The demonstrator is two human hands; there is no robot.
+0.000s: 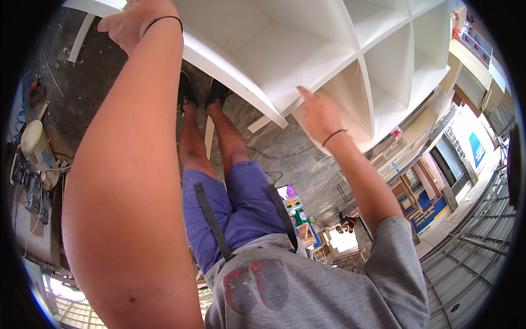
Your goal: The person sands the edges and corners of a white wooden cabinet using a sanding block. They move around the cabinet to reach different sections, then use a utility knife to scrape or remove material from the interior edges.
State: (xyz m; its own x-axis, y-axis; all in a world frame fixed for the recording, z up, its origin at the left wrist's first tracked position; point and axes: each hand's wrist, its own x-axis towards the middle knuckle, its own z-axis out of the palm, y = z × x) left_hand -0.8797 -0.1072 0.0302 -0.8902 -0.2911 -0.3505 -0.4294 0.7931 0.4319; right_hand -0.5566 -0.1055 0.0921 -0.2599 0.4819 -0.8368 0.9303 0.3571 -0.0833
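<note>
A large white shelf unit (307, 49) with several box-like compartments fills the top of the view. At its upper left edge is my left hand (137, 22), closed over the front board; the top of the picture cuts off part of its fingers. My right hand (320, 112) lies at the front edge of a divider between compartments. Its index finger is stretched out and touches the white surface, while the other fingers are mostly hidden.
My feet stand on a dark, stained concrete floor (296, 148) below the unit. White strips of board (82, 37) lie on it. At far left are a pale cylindrical container (35, 143) and tangled cables. Timber pieces (408, 189) stand at right.
</note>
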